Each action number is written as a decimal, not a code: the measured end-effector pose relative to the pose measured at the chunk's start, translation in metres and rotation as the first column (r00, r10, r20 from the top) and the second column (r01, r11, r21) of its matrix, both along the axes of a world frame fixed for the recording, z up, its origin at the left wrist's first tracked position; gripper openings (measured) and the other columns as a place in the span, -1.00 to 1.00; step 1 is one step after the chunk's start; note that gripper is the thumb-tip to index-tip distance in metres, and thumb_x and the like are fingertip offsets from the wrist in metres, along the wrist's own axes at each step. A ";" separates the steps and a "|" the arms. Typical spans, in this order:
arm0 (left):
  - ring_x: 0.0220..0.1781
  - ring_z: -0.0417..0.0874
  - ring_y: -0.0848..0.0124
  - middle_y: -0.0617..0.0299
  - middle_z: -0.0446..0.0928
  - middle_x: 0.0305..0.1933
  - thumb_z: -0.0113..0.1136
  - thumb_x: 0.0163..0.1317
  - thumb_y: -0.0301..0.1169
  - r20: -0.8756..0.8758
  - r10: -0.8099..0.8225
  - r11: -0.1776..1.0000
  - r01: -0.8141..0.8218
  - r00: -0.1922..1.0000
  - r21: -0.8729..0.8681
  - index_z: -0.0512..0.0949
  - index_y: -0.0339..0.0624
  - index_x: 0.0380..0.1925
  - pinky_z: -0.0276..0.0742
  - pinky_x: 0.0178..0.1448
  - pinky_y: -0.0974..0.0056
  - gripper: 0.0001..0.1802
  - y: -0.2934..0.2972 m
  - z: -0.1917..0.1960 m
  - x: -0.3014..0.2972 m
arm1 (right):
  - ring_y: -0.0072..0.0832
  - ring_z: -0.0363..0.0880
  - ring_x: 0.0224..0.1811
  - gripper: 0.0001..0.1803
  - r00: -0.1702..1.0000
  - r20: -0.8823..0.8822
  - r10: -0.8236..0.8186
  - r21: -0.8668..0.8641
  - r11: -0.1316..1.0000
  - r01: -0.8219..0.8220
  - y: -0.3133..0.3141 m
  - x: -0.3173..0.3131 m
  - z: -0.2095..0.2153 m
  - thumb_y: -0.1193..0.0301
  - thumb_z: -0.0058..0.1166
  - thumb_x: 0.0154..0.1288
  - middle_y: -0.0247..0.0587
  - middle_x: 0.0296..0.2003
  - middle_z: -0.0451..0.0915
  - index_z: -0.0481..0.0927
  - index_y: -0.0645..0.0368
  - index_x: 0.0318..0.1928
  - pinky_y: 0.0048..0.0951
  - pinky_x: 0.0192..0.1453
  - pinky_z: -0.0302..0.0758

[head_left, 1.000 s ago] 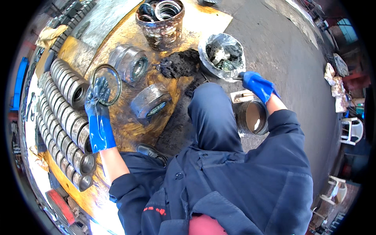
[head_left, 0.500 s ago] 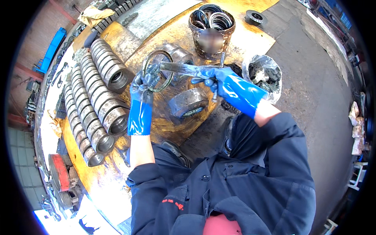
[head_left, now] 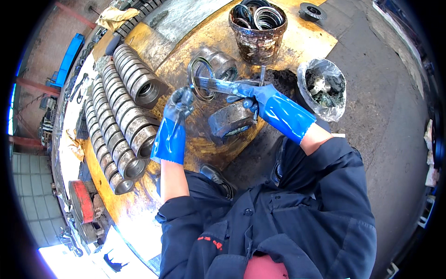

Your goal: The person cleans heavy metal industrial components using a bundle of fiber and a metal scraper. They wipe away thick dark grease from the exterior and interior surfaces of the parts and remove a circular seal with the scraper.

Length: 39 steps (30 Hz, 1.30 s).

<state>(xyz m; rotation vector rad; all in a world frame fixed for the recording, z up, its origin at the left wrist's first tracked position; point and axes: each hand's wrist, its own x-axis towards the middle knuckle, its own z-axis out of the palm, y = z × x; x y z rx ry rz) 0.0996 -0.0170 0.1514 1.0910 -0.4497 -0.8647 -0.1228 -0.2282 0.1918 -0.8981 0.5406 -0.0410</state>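
My right hand (head_left: 260, 98), in a blue rubber glove, is closed around a flat blade-like tool (head_left: 216, 85) pointing left. A thin metal rod (head_left: 263, 73) crosses at the same grip; whether it joins the blade is hidden. The blade's far part passes across a thin, shiny metal ring (head_left: 211, 66). Close to the ring's left edge is my gloved left hand (head_left: 179, 103), fingers curled and smeared dark. Whether they grip the ring or the blade tip cannot be made out. Beneath lies a thick greasy steel collar (head_left: 230, 120), with more collars (head_left: 218, 63) behind it.
Rows of steel collars (head_left: 118, 104) lie on their sides at left on the stained yellow board (head_left: 186, 158). A grimy bucket of rings (head_left: 260, 44) stands at the back. To its right are a dark flanged disc (head_left: 312, 12) and a plastic-lined tub (head_left: 341, 93) holding black, grease-like stuff.
The ring sits farther right of my left hand, with more of the blade across it. My left hand has lowered slightly. The whole view has shifted a little.
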 end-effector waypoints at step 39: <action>-0.65 0.49 0.51 0.09 0.68 -0.22 0.14 0.28 -0.26 0.062 0.159 0.954 -0.170 0.985 0.248 0.55 -0.20 -0.07 0.14 -0.64 0.45 -0.69 0.013 0.024 -0.019 | -0.62 0.51 -0.55 -0.55 0.995 0.041 0.096 -0.855 0.519 -0.015 -0.015 -0.018 -0.002 0.02 0.16 0.25 -0.37 -0.51 0.55 0.61 0.14 -0.10 -0.50 -0.39 0.46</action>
